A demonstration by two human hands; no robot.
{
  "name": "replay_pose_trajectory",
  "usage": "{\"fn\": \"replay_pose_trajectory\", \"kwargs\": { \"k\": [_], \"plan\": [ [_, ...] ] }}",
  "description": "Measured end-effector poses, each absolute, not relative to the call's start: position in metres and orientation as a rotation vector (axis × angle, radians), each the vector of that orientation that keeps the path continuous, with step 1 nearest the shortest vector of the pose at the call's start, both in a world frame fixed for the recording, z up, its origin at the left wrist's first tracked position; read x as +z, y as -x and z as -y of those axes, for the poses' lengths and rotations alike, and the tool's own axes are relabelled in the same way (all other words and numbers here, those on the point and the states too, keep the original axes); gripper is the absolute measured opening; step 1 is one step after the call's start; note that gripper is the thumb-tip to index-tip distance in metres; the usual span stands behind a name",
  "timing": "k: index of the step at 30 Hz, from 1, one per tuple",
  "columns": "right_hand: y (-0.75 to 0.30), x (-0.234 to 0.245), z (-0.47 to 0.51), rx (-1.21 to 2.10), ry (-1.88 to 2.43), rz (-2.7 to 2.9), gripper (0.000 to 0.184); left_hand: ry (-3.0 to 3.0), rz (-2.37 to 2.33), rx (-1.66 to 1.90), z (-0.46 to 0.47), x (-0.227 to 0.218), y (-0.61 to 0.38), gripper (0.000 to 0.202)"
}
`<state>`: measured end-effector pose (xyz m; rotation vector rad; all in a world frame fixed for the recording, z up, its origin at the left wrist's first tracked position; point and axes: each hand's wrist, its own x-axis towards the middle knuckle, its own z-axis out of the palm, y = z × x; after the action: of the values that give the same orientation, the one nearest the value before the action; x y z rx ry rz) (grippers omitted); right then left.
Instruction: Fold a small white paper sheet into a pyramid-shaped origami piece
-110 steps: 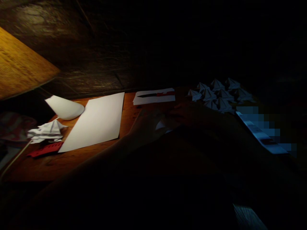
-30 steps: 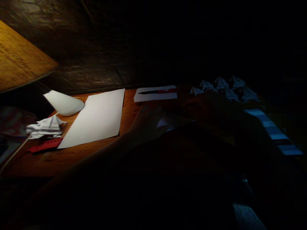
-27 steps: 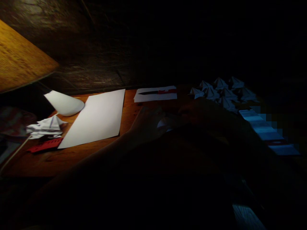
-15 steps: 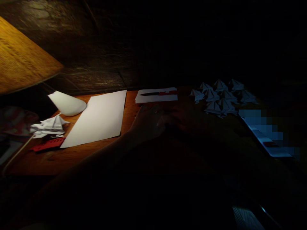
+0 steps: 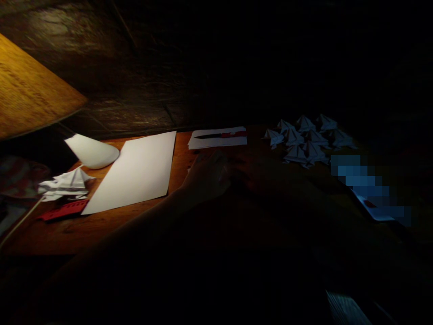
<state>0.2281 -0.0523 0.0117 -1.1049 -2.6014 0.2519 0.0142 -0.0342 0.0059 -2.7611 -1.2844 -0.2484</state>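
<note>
Two hands, the left hand (image 5: 209, 179) and the right hand (image 5: 252, 172), are low over the surface (image 5: 67, 234), side by side with fingers bent; whether they grip something I cannot tell, because between them it is too dark. Just beyond the fingers lies a small stack of white paper (image 5: 216, 144), flat, with a red-handled knife (image 5: 234, 134) on top. Beyond the fingers and to their right stand several folded paper shapes (image 5: 306, 124), in a close group. These look already formed, so I judge this part as done. Flat remain the stack and, left of the fingers, one large sheet (image 5: 135, 171), without any visible fold. Farther left of the fingers lies a red slotted piece (image 5: 64, 211).
</note>
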Motion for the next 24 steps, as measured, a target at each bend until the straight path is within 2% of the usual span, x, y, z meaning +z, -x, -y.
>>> {"fn": "replay_pose_trajectory", "kwargs": {
  "k": [4, 9, 13, 24],
  "plan": [
    [-0.226, 0.012, 0.054, 0.271, 1.164, 2.6, 0.036, 2.765, 1.297, -0.257, 0.035, 0.006, -0.015, 0.036],
    [-0.222, 0.018, 0.06, 0.219, 1.198, 2.623, 0.041, 2.772, 1.289, -0.247, 0.036, 0.007, -0.015, 0.032],
    [-0.219, 0.024, 0.064, 0.186, 1.303, 2.629, 0.038, 2.774, 1.273, -0.223, 0.036, 0.009, -0.016, 0.04],
    [-0.216, 0.022, 0.066, 0.169, 1.363, 2.595, 0.032, 2.816, 1.261, -0.237, 0.035, 0.008, -0.015, 0.034]
  ]
}}
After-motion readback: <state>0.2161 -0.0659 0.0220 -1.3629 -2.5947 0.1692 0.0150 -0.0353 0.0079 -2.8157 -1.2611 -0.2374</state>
